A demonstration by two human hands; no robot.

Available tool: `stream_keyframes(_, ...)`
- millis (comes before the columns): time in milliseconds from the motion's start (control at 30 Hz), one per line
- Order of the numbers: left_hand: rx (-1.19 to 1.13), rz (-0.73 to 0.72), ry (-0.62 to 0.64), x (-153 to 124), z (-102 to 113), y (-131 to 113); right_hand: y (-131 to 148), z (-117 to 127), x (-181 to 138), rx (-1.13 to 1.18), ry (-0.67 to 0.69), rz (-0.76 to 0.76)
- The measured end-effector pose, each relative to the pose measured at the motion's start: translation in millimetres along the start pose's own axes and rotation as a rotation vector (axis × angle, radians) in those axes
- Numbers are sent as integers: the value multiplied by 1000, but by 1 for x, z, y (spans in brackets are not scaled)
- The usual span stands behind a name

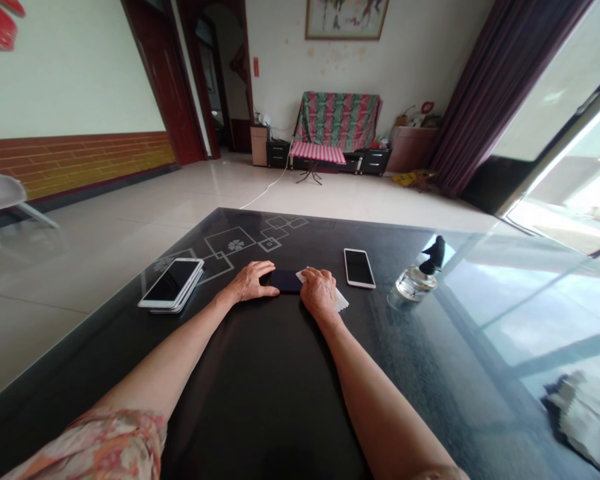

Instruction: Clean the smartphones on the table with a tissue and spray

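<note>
A dark phone (286,281) lies flat on the black glass table (260,387), between my two hands. My left hand (251,282) rests on its left end, fingers curled over the edge and holding it down. My right hand (319,291) presses a small white cloth (340,301) against the phone's right end, fingers closed on the cloth. Part of the phone is hidden under both hands.
A stack of white phones (172,285) lies to the left. One more white phone (359,268) lies to the right, and beyond it a small glass spray bottle (418,278) with a black top. A grey cloth (583,417) sits at the near right edge.
</note>
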State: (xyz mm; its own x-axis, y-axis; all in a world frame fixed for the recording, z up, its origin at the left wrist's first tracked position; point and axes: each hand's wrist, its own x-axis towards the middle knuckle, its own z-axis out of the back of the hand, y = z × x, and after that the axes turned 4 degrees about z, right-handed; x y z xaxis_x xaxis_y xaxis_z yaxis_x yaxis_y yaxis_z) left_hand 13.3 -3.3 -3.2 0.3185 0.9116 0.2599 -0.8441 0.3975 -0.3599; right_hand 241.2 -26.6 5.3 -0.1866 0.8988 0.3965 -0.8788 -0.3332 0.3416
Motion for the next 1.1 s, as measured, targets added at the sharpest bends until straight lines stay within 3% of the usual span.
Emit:
stream_keyframes(267, 5, -33, -3, 0, 0, 3, 2, -3, 1, 10, -6, 44)
stream_keyframes(467, -10, -43, -35, 3, -5, 6, 13, -1, -3, 51, 55, 239)
stream_keyframes(700, 13, -29, -30, 3, -3, 3, -7, 6, -1, -54, -18, -33)
stream_keyframes(967, 1, -8, -18, 6, -4, 7, 16, -1, -4, -7, 28, 159)
stream_keyframes(1100, -14, 5, -25, 6, -5, 7, 13, -1, -1, -36, 29, 70)
